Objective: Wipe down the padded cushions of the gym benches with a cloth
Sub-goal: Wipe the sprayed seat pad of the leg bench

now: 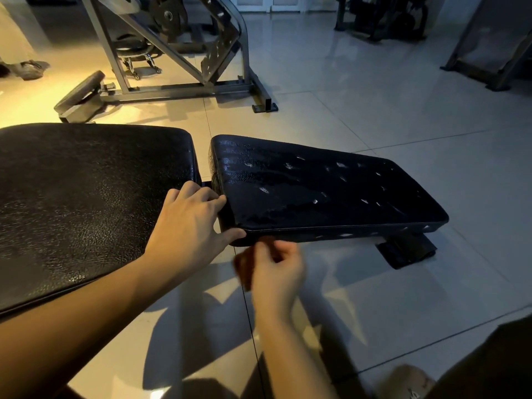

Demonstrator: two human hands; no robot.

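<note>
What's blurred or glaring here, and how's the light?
Head view: the right hand is motion-blurred below the glossy black seat cushion, whose top shows white glare spots; warm yellow light on the tiled floor at left, cooler grey at right.

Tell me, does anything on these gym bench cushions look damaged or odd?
Yes. The smaller cushion on the right looks worn: pale nicks and small tears dot its black cover, mostly across the top toward the far end and along its front edge. The larger cushion beside it shows no such marks.
</note>
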